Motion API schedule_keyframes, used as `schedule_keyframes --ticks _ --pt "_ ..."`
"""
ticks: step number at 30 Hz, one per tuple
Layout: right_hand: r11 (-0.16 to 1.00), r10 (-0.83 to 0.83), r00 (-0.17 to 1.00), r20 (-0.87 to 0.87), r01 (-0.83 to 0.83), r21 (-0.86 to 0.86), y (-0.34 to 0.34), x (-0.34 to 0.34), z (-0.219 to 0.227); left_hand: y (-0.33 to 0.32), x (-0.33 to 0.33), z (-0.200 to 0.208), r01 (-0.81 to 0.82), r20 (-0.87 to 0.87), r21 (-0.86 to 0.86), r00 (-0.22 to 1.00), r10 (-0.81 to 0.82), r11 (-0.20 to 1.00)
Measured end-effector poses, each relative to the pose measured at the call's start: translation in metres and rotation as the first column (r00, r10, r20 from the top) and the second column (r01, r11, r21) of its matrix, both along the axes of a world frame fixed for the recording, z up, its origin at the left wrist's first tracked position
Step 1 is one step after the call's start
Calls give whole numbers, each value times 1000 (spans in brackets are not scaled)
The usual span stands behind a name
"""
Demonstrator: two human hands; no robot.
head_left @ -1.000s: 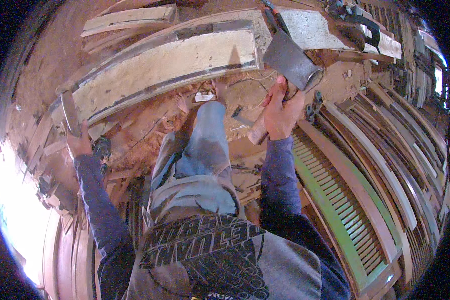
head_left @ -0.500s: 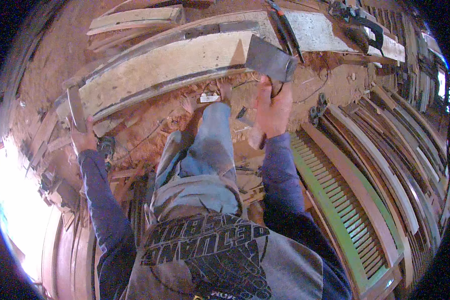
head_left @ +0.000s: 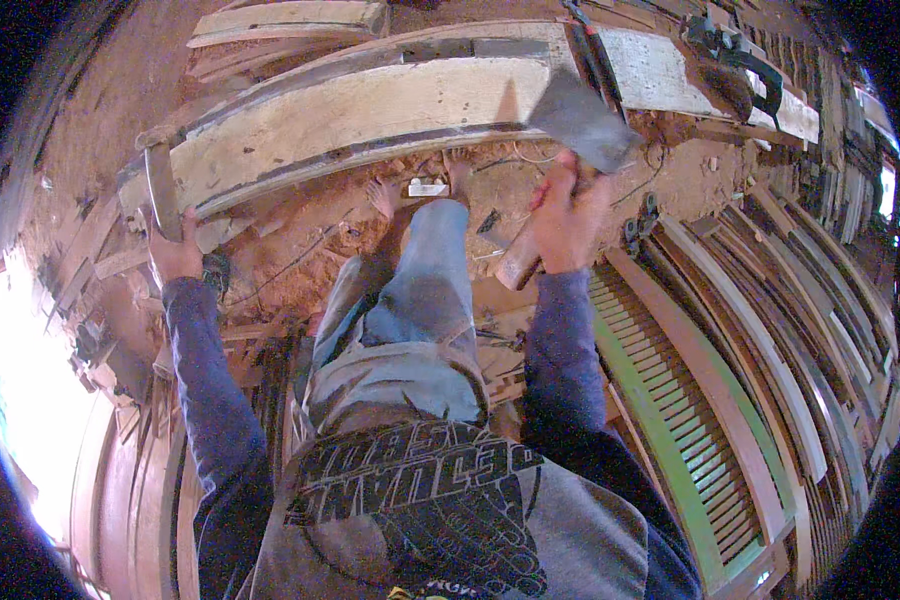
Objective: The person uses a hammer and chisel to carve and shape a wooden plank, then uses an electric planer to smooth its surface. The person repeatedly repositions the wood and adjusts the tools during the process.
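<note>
My right hand (head_left: 568, 225) is closed on the wooden handle of a hatchet (head_left: 582, 120) with a broad, dark grey blade, smeared by motion. The blade is raised over the right part of a thick pale wooden beam (head_left: 370, 108). At the beam's left end, my left hand (head_left: 175, 250) grips the lower part of a slim upright piece (head_left: 162, 185) with a pale, shiny face and a wider brown top. Whether that piece is wood or metal I cannot tell. My bare feet (head_left: 382, 197) are on the ground near the beam.
A red-and-black long tool (head_left: 600, 65) lies across the beam, and a dark power tool (head_left: 735, 60) sits farther right. A small white object (head_left: 428, 187) lies between my feet. Green slatted woodwork (head_left: 670, 420) and stacked boards (head_left: 760, 320) fill the right side.
My right hand and the hatchet have shifted right, with the blade turned. My left hand has moved slightly right along with the slim piece. My head view has shifted a little.
</note>
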State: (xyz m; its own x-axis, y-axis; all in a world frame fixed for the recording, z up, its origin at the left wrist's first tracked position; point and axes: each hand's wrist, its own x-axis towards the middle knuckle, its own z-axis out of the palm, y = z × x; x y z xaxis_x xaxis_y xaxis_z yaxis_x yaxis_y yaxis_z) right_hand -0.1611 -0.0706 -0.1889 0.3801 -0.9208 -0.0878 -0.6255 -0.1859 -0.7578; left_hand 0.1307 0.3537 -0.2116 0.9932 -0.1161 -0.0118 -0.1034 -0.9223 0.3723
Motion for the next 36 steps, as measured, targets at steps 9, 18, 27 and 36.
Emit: schedule_keyframes --ticks 9,18,27,36 --pt "958 262 965 -18 -263 -118 -11 14 19 -7 4 7 -15 27 203 1000 10 979" --pt "870 184 970 158 -235 433 11 25 31 30 -83 18 -139 182 -22 973 140 990" --pt "793 608 793 -31 -607 48 164 123 4 138 -234 -48 -343 -390 76 854 345 936" --pt "581 797 600 70 -793 183 344 257 35 203 -320 -77 -328 -646 270 635 423 905"
